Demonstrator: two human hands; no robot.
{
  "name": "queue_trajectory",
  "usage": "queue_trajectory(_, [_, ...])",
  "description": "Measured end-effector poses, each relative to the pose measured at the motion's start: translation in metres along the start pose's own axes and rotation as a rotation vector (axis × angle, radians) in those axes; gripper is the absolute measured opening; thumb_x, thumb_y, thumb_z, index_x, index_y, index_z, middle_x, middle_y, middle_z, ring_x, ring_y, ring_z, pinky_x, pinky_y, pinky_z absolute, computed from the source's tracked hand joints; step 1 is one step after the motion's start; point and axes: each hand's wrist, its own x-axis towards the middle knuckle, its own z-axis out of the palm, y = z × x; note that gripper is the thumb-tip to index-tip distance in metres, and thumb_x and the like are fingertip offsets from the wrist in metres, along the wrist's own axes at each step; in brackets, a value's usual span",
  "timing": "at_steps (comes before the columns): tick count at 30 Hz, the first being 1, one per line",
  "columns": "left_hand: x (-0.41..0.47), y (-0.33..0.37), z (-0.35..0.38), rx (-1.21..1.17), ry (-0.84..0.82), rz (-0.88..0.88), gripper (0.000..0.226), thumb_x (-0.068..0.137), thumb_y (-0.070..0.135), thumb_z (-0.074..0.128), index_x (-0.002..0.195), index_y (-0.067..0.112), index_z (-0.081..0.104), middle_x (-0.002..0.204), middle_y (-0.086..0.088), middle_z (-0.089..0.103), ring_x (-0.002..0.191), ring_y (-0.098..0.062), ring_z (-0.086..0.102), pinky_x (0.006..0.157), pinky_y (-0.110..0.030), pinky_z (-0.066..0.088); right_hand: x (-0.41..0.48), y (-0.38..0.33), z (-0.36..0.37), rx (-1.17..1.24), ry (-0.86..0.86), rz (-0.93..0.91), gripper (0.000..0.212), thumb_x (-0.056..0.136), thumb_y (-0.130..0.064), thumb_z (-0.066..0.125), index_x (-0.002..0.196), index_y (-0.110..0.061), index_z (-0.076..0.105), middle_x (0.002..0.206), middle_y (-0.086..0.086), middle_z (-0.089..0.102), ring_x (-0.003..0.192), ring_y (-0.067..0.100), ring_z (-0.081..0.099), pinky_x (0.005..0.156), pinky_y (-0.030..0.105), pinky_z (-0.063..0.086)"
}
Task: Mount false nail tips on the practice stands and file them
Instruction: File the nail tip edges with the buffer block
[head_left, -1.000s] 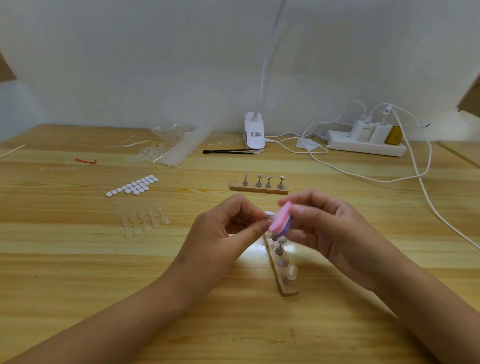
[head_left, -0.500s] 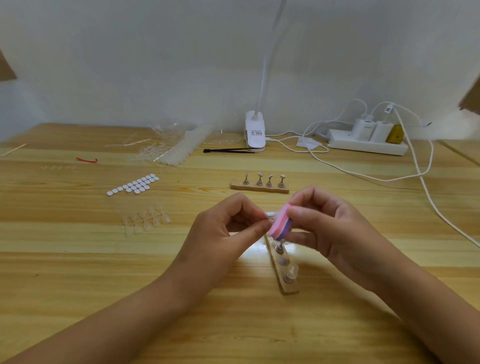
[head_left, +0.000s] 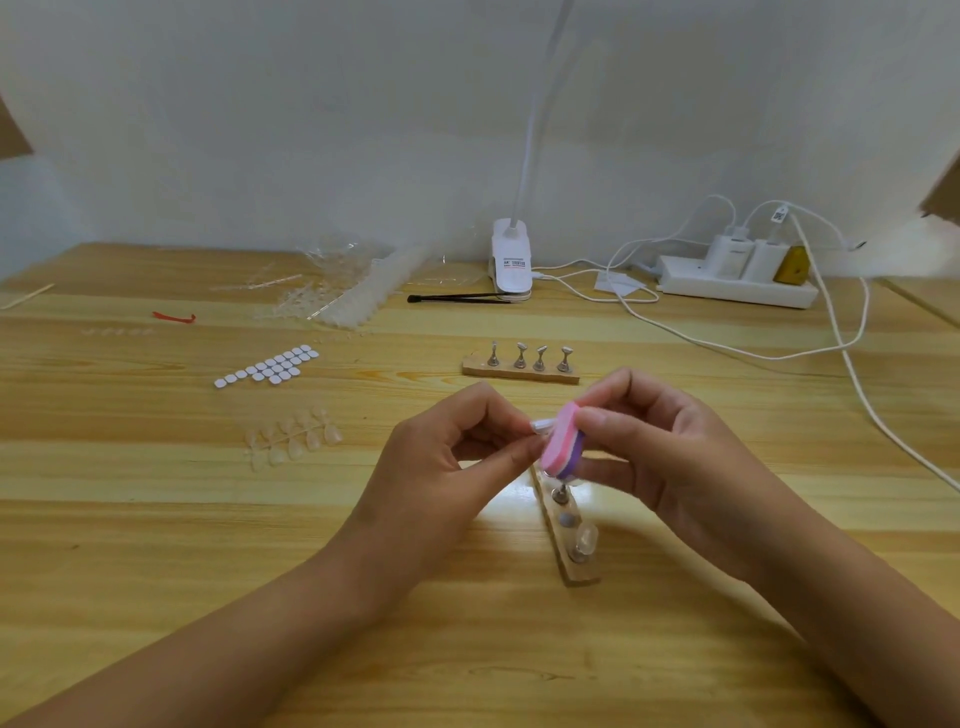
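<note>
Head view: the left hand (head_left: 447, 467) pinches a pale nail tip (head_left: 540, 424) between thumb and forefinger, above the tabletop (head_left: 156, 519); the right hand (head_left: 660, 457) has its fingers (head_left: 623, 382) curled round a pink-and-purple file block (head_left: 561, 441); the tip's long axis runs left to right, its free end meeting the block's left face; the wooden stand (head_left: 576, 571) lies just below both hands.
</note>
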Motion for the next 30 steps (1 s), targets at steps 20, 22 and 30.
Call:
queue_trajectory(20, [0.0006, 0.0005, 0.0010, -0.029, -0.004, 0.009, 0.007, 0.084, 0.025, 0.069, 0.088, 0.030, 0.072, 0.090, 0.003, 0.074, 0.091, -0.018, 0.070, 0.083, -0.025, 0.055, -0.0008, -0.0014, -0.0002, 0.006, 0.019, -0.039, 0.009, 0.074, -0.020, 0.075, 0.081, -0.016, 0.069, 0.086, 0.009, 0.071, 0.083, 0.021, 0.072, 0.071, 0.025, 0.057])
queue_trajectory(22, [0.0006, 0.0005, 0.0009, -0.027, -0.004, 0.007, 0.006, 0.084, 0.025, 0.069, 0.088, 0.028, 0.072, 0.090, 0.003, 0.074, 0.091, -0.018, 0.070, 0.083, -0.024, 0.055, -0.0011, -0.0018, -0.0003, 0.007, 0.016, -0.028, 0.009, 0.076, -0.018, 0.075, 0.082, -0.015, 0.068, 0.087, 0.010, 0.071, 0.083, 0.022, 0.072, 0.071, 0.025, 0.057])
queue_trajectory(30, [0.0000, 0.0018, 0.0000, -0.044, -0.010, 0.019, 0.007, 0.084, 0.024, 0.068, 0.090, 0.025, 0.072, 0.089, 0.003, 0.074, 0.089, -0.016, 0.070, 0.083, -0.023, 0.055, -0.0019, -0.0033, 0.0005, -0.014, -0.001, -0.023, 0.011, 0.079, -0.016, 0.073, 0.085, -0.011, 0.066, 0.088, 0.011, 0.072, 0.083, 0.023, 0.072, 0.072, 0.026, 0.057])
